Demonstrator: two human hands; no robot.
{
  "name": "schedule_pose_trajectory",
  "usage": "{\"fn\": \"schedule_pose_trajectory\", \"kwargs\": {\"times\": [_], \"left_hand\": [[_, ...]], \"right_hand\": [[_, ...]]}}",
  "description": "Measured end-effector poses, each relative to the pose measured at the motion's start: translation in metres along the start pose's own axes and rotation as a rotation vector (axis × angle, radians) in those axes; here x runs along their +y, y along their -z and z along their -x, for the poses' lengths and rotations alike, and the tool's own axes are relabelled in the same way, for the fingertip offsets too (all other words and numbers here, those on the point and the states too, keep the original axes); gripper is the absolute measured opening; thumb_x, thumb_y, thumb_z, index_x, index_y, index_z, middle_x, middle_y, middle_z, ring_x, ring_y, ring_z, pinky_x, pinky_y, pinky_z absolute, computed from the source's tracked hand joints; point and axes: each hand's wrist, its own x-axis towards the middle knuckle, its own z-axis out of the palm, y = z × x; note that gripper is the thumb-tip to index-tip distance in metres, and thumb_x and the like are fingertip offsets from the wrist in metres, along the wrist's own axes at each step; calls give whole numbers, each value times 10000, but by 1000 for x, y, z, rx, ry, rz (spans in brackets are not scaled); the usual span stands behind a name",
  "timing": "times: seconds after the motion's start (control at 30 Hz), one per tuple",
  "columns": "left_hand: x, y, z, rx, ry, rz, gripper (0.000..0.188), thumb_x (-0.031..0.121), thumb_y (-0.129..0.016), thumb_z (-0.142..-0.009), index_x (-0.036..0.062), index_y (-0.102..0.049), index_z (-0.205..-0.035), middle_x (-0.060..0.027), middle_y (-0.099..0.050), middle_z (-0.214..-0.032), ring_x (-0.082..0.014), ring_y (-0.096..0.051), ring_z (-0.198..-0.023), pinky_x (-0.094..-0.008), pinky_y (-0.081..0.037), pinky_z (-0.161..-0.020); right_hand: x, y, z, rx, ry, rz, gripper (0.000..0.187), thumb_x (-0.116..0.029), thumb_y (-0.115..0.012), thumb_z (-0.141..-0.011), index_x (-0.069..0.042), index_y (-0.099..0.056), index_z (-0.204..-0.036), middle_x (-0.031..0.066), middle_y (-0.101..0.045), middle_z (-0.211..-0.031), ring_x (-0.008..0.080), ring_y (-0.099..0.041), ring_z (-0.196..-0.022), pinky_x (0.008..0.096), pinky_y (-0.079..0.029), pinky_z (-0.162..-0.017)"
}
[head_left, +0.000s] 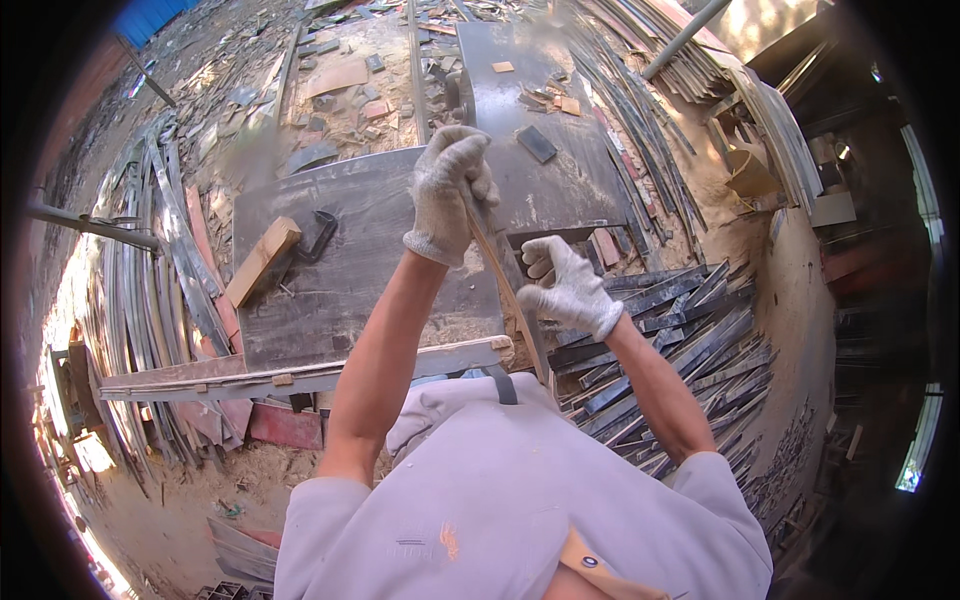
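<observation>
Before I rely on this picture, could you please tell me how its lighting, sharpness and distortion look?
In the head view: the left hand and right hand look fairly sharp; hazy smudges blur the upper left and top centre; a sunlit patch glares at lower left; deep shade fills the right side; the dark board's far edge bows.

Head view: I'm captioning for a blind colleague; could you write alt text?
A gloved left hand has its grip on a wooden strip; the gloved right hand, partly open, is beside it. A wooden block and black C-shaped piece lie on a dark board, with scrap strips nearby.
</observation>
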Motion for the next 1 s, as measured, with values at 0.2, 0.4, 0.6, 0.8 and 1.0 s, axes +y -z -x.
{"fn": "schedule_pose_trajectory", "kwargs": {"times": [0.2,0.4,0.6,0.8,1.0], "left_hand": [[-6,37,-26,263,4,-191,404,429,-698,-1006,61,-601,-1143,-25,-608,-793,-165,-663,-683,-362,-642,-725],[-36,83,31,5,385,-754,451,431,-677,-1024,1,-645,-1156,-76,-699,-857,-155,-661,-639,-343,-614,-641],[-42,90,47,40,170,-1227,286,281,-649,-1035,10,-728,-987,-84,-679,-672,-147,-641,-567,-313,-460,-510],[-37,110,85,-122,-334,-1833,168,262,-653,-998,106,-716,-1010,-218,-671,-736,-430,-666,-694,-523,-491,-590],[-58,117,101,12,-378,-1625,157,215,-673,-994,95,-687,-894,-181,-625,-671,-427,-633,-624,-500,-480,-549]], "right_hand": [[44,-54,50,-165,-404,-105,504,-182,-735,-870,-45,-612,-1339,175,-737,-989,273,-724,-932,372,-555,-870],[49,-8,54,-304,-603,-344,276,-133,-692,-813,-6,-669,-1057,79,-664,-746,174,-642,-599,334,-508,-569],[42,-10,51,-270,-573,-272,364,-180,-749,-695,15,-689,-997,141,-688,-739,247,-680,-640,372,-524,-605],[36,-23,70,-164,-478,-6,627,-248,-787,-582,11,-724,-1149,247,-737,-945,376,-725,-882,419,-556,-809],[25,-34,81,-105,-479,24,558,-220,-795,-587,14,-732,-1090,221,-745,-904,355,-733,-819,414,-569,-750]]}}
